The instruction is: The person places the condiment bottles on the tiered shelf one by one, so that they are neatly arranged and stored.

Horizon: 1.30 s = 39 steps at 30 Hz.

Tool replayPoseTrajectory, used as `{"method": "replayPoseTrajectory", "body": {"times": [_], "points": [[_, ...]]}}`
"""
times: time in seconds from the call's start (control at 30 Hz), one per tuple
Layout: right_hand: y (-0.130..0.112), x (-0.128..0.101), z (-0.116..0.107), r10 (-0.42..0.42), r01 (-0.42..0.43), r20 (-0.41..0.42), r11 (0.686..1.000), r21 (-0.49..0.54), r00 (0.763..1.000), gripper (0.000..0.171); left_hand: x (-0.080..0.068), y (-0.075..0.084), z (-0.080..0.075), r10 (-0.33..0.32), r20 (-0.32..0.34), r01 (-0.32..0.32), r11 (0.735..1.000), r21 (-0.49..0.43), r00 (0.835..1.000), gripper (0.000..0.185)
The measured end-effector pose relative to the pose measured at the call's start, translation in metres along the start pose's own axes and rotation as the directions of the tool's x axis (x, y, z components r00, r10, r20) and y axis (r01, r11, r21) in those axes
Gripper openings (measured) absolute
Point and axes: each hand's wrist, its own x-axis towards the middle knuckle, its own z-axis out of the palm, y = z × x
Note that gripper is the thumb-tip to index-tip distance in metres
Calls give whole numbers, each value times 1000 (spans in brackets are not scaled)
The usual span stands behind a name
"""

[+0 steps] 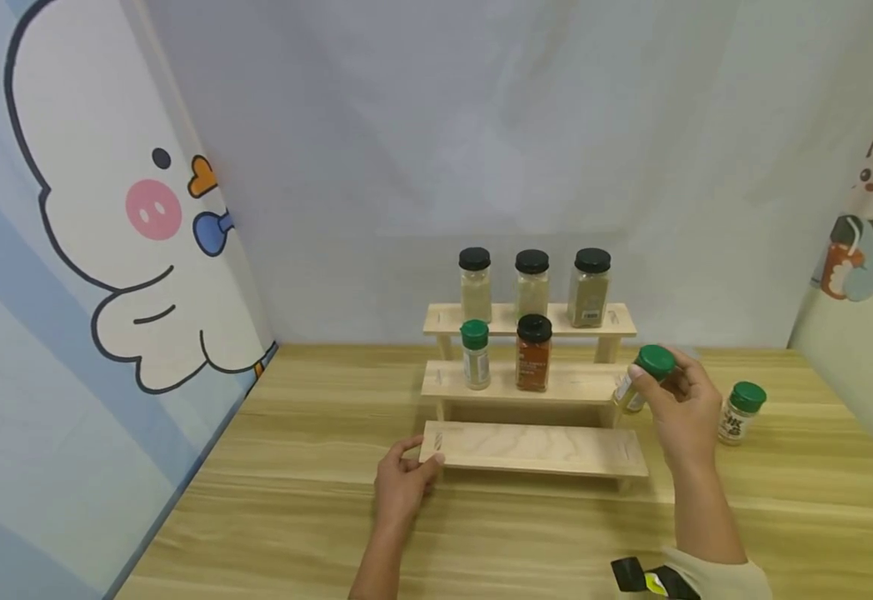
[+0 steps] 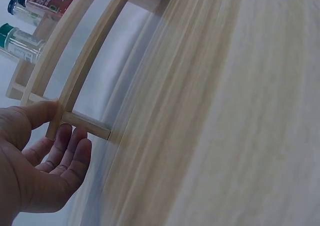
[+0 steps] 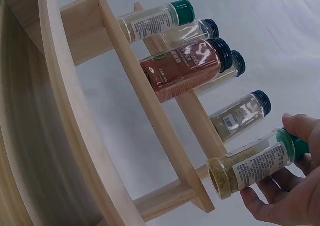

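My right hand holds a green-capped spice jar by its cap and upper side, thumb on one side and fingers on the other. Yellowish-brown seasoning fills part of this tilted jar, which is at the right end of the middle shelf. At the left end of the bottom shelf, my left hand pinches the board's corner between thumb and fingers. On the middle shelf stand a green-capped jar and a black-capped jar of red powder.
Three black-capped jars, including a greyish-brown one, stand on the top shelf of the wooden rack. Right of my right hand, another green-capped jar stands on the wood-grain table. A pale curtain hangs behind.
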Motion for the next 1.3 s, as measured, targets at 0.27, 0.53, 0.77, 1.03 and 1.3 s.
{"method": "replayPoseTrajectory", "body": {"times": [0.27, 0.53, 0.77, 1.03, 1.3], "points": [[5, 8, 20, 13, -12, 67, 1000, -16, 998, 44, 1, -1, 0, 2, -3, -2, 1000, -13, 1000, 47], [7, 17, 36, -28, 39, 128, 995, -87, 991, 49, 0, -1, 0, -3, -7, 3, 1000, -1, 1000, 46], [5, 27, 46, 47, -26, 166, 992, -123, 985, 55, 1, 1, -1, -5, -4, 5, 1000, 0, 1000, 46], [10, 32, 50, -17, 44, 201, 990, -135, 979, 51, -2, 0, -1, -6, 3, 6, 1000, -3, 1000, 47], [10, 31, 52, -34, 62, 195, 988, -142, 980, 48, -1, 2, 0, -1, -9, 1, 1000, 24, 1000, 47]]}}
